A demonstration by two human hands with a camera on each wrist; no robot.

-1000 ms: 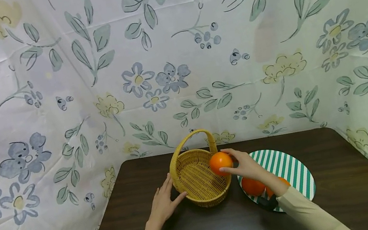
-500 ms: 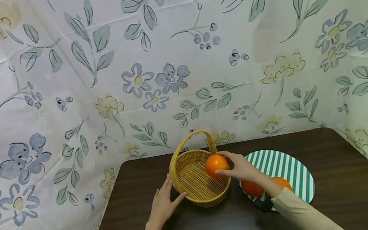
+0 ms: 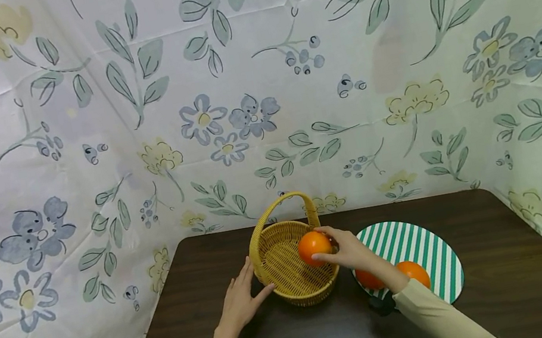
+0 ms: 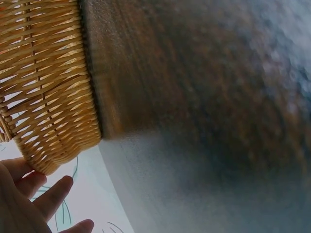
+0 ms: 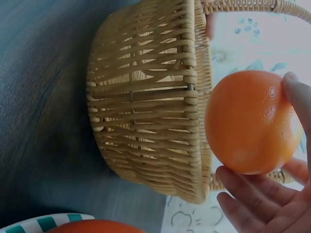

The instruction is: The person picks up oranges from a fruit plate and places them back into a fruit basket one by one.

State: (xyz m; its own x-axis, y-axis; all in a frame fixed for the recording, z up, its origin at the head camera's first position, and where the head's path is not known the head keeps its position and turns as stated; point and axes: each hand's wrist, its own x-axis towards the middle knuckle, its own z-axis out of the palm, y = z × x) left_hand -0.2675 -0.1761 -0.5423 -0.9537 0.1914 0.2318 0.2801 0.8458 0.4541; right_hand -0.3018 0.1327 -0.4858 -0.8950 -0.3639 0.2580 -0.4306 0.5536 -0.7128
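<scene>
**I Held an Orange (image 3: 314,248) Over the Wicker Basket (image 3: 304,293)**

My right hand (image 3: 349,249) pinched the fruit between thumb and fingers, just above the right side of the basket's rim. My left hand (image 3: 240,301), fingers spread, touched the basket's left side with its fingertips. To the right, two more oranges (image 3: 413,273) lay on a green-and-white striped plate (image 3: 442,259), partly hidden by my forearm. Basket and plate stood on a dark brown table (image 3: 517,270).

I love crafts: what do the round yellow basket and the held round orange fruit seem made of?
The round yellow basket looks like slightly glossy wicker: interlaced strands show. The round orange fruit looks smooth and glossy by its highlights; real peel or plastic, I can't tell.
</scene>
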